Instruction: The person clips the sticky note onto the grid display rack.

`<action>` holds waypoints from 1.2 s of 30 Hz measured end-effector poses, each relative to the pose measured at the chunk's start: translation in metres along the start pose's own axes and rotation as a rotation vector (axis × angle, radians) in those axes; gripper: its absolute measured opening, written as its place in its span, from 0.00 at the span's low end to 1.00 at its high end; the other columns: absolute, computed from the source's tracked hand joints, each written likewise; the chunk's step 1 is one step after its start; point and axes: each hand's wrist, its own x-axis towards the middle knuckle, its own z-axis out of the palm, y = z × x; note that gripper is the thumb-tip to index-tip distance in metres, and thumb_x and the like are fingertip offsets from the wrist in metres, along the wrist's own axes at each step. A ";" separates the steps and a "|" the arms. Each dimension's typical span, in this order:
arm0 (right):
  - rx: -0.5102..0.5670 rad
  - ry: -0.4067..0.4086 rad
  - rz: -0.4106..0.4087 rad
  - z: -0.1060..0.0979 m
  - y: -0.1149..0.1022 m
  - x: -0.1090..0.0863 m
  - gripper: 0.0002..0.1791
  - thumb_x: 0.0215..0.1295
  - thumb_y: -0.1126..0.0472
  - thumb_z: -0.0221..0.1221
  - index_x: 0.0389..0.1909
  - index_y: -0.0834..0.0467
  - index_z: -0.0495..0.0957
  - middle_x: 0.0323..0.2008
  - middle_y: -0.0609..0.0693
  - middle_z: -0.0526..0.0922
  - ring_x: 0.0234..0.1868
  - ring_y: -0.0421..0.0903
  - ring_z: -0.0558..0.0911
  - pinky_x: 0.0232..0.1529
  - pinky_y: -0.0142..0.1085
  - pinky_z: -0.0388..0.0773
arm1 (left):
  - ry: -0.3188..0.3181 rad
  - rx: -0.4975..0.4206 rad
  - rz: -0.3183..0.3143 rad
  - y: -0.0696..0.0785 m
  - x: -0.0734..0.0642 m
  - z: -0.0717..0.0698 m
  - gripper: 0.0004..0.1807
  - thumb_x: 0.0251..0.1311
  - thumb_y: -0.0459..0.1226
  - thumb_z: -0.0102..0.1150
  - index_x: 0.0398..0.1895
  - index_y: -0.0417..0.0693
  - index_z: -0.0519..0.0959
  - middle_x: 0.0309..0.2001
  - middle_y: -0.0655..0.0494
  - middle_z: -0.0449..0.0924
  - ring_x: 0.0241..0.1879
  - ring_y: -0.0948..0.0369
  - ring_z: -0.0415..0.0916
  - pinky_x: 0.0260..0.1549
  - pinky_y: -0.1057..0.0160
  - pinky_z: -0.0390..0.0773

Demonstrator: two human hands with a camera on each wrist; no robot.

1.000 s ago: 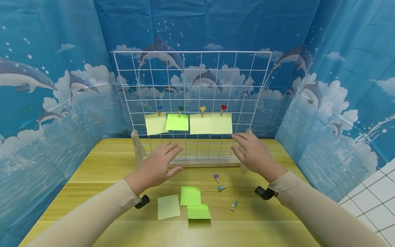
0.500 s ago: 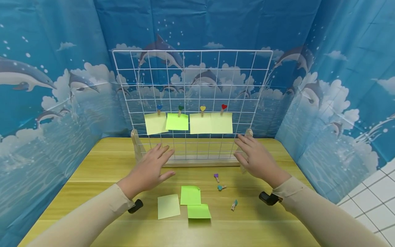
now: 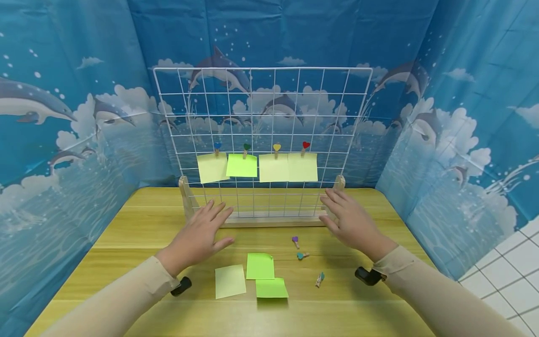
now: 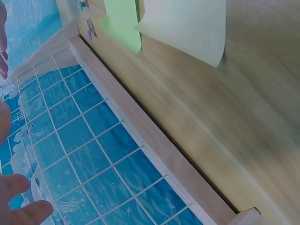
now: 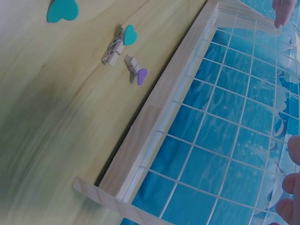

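Observation:
Both hands hover in front of a white wire grid held upright in a wooden stand. My left hand, fingers extended and holding nothing, is near the stand's lower left. My right hand holds nothing either, its fingers spread loosely before the stand's right end. On the grid hang a pale yellow note, a bright green note and two pale notes side by side. Heart clothespins in blue, green, yellow and red clip them.
On the wooden table lie a pale sticky note and two green ones. To their right are a purple heart clothespin and two teal ones. Dolphin-printed blue curtains enclose the table.
My left hand has drawn back down and to the left, away from the grid. The right hand has shifted slightly right and down. Notes and clothespins stay where they were.

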 end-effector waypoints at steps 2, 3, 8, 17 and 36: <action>0.002 -0.012 0.002 0.002 0.000 -0.002 0.32 0.78 0.52 0.60 0.74 0.65 0.70 0.78 0.67 0.65 0.78 0.69 0.64 0.77 0.64 0.62 | -0.006 -0.002 -0.007 -0.001 -0.002 0.001 0.44 0.71 0.60 0.60 0.82 0.47 0.63 0.80 0.39 0.62 0.81 0.34 0.52 0.78 0.33 0.55; 0.002 -0.020 0.003 0.002 0.000 -0.003 0.32 0.78 0.51 0.60 0.74 0.65 0.70 0.78 0.67 0.64 0.79 0.70 0.63 0.77 0.64 0.61 | -0.011 -0.002 -0.010 -0.001 -0.003 0.002 0.44 0.72 0.61 0.60 0.82 0.47 0.62 0.81 0.39 0.61 0.81 0.34 0.52 0.78 0.33 0.55; 0.015 -0.038 0.009 0.007 0.001 -0.006 0.32 0.78 0.52 0.61 0.74 0.65 0.71 0.78 0.68 0.64 0.79 0.71 0.62 0.77 0.65 0.60 | -0.040 -0.017 -0.028 -0.001 -0.007 0.004 0.45 0.72 0.61 0.59 0.83 0.48 0.61 0.81 0.39 0.60 0.82 0.34 0.50 0.79 0.33 0.52; 0.015 -0.082 0.024 0.016 0.003 -0.013 0.36 0.76 0.48 0.63 0.76 0.63 0.69 0.79 0.67 0.62 0.80 0.72 0.59 0.78 0.67 0.58 | -0.069 -0.019 -0.053 -0.002 -0.012 0.009 0.46 0.71 0.61 0.60 0.83 0.48 0.60 0.82 0.40 0.58 0.82 0.33 0.49 0.78 0.32 0.54; 0.027 -0.175 0.026 0.032 0.000 -0.027 0.39 0.74 0.43 0.63 0.78 0.60 0.67 0.81 0.66 0.59 0.81 0.74 0.55 0.76 0.70 0.57 | -0.150 -0.038 -0.095 -0.003 -0.022 0.021 0.49 0.71 0.64 0.57 0.85 0.49 0.57 0.84 0.39 0.52 0.83 0.33 0.43 0.79 0.30 0.49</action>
